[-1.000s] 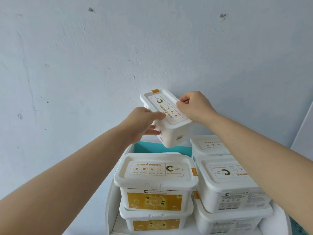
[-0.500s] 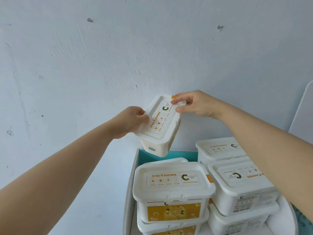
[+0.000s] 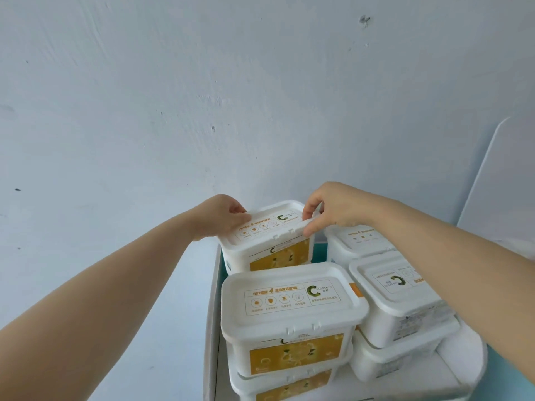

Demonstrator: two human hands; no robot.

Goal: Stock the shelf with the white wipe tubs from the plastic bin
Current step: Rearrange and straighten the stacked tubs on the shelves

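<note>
A white wipe tub (image 3: pixel 270 241) with a yellow front label sits at the back left of the shelf (image 3: pixel 212 328), level, its label facing me. My left hand (image 3: pixel 220 217) grips its lid's left end, thumb on top. My right hand (image 3: pixel 327 208) pinches the lid's right end. Just in front stands a stack of two more tubs, the top one (image 3: pixel 291 316) and the lower one (image 3: pixel 286 384). What the held tub rests on is hidden behind that stack.
On the right of the shelf stand more white tubs: one at the back (image 3: pixel 359 241), a turned one (image 3: pixel 399 296) stacked on another (image 3: pixel 405 357). A pale wall (image 3: pixel 231 96) rises close behind. A white panel (image 3: pixel 498 175) stands at the right.
The tub was tilted in the air above the shelf; both hands have turned it level, label forward, and lowered it behind the front left stack.
</note>
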